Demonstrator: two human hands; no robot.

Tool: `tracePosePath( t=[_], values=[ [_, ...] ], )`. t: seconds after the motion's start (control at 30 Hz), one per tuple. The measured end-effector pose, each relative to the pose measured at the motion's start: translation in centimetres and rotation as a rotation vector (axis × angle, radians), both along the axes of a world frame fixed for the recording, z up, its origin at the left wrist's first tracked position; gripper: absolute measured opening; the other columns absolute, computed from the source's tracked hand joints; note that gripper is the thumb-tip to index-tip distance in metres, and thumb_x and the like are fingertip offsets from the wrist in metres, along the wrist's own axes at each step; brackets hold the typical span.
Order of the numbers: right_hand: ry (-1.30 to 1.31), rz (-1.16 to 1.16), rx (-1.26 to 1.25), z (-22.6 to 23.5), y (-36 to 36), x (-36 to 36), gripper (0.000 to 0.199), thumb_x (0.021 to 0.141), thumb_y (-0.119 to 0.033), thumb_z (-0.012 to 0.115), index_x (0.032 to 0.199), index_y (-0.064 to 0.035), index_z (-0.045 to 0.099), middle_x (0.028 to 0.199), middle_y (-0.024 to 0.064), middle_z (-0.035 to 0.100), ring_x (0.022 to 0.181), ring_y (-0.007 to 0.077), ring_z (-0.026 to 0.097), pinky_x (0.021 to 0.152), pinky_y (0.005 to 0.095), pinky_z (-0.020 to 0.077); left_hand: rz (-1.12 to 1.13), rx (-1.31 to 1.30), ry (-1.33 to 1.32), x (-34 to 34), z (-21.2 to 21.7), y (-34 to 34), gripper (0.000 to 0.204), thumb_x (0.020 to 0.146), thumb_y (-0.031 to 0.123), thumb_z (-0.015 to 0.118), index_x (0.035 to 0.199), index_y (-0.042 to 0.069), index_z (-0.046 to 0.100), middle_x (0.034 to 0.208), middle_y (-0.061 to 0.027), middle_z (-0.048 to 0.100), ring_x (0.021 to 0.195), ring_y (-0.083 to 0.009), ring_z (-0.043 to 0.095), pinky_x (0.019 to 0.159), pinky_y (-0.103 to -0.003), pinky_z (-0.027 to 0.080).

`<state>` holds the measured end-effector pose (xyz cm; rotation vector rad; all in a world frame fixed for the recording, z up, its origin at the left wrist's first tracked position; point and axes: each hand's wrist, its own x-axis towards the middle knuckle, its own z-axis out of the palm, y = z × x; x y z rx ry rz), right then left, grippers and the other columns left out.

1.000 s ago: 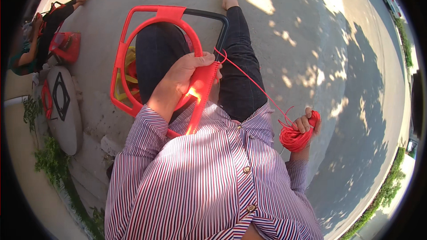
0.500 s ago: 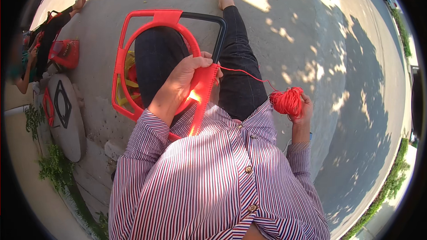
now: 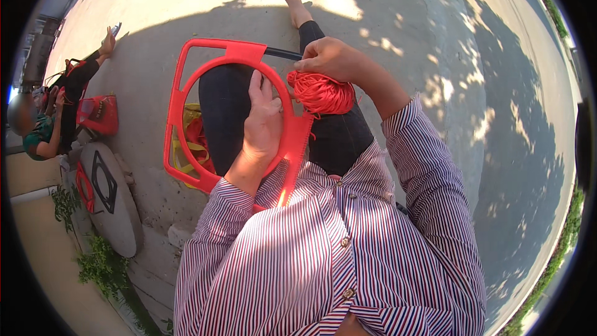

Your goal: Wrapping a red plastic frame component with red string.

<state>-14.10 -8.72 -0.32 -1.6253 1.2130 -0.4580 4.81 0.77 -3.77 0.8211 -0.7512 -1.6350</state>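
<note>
Right fingers (image 3: 309, 62), red cord (image 3: 323, 95) beneath

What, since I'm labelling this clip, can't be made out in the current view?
All in the current head view:
Black bar: its right part is hidden behind the right hand and red cord bundle.
Left hand: any fingers behind the red frame are hidden by it.
Yellow item: partly covered by the red frame.
Striped shirt: cut off by the lower edge.
Co-worker's head: blurred.
</note>
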Motion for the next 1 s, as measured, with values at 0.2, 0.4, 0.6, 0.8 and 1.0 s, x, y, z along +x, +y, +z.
tracePosePath(
  t=[0.2,0.4,0.6,0.8,1.0],
  values=[
    [-0.164,-0.301,0.164,-2.1,2.0,-1.6,0.043,0.087,-0.038,0.067,0.092,0.0045,0.07,0.084,0.0092,0.069,0.076,0.0154,0.062,0.073,0.0294,0.0488,-0.143,0.113,0.213,1.0,-0.2,-0.6,0.064,0.091,0.028,0.047,0.148,0.003,0.028,0.143,-0.0167,0.044,0.13,-0.0293,0.045,0.108,-0.041,0.037],
    [-0.492,-0.551,-0.037,-5.9,8.1,-4.8,0.038,0.086,-0.033,0.071,0.107,-0.0009,0.068,0.1,0.0073,0.071,0.087,0.0133,0.064,0.07,0.0267,0.0479,-0.304,0.166,0.237,1.3,0.2,-1.0,0.069,0.102,0.054,0.021,0.143,0.001,0.038,0.134,-0.0166,0.054,0.122,-0.0303,0.053,0.105,-0.041,0.04],
    [0.079,-0.296,-0.364,-5.4,9.7,-0.7,0.037,0.074,-0.023,0.075,0.101,-0.0003,0.066,0.103,0.0146,0.068,0.092,0.027,0.066,0.085,0.0376,0.0499,-0.198,0.31,0.194,0.7,0.1,-1.1,0.078,0.1,0.062,0.017,0.143,0.001,0.037,0.134,-0.0167,0.054,0.119,-0.0316,0.054,0.103,-0.042,0.042],
    [-0.296,-0.453,-0.348,-7.5,10.7,-4.4,0.038,0.063,-0.02,0.071,0.093,0.0002,0.062,0.115,0.016,0.064,0.108,0.0272,0.061,0.093,0.0386,0.0469,-0.249,0.422,0.211,1.0,-1.1,-0.7,0.073,0.099,0.06,0.028,0.138,0.0,0.043,0.129,-0.0145,0.056,0.114,-0.0282,0.056,0.1,-0.041,0.043],
    [-1.394,-0.703,0.102,-5.4,13.6,-8.9,0.039,0.067,-0.018,0.063,0.1,0.0005,0.052,0.108,0.0171,0.061,0.103,0.0304,0.058,0.097,0.0438,0.0439,-0.382,0.351,0.118,1.8,-2.4,-0.6,0.055,0.097,0.044,0.052,0.123,-0.003,0.052,0.109,-0.0122,0.06,0.095,-0.0179,0.06,0.086,-0.035,0.052]
  ],
)
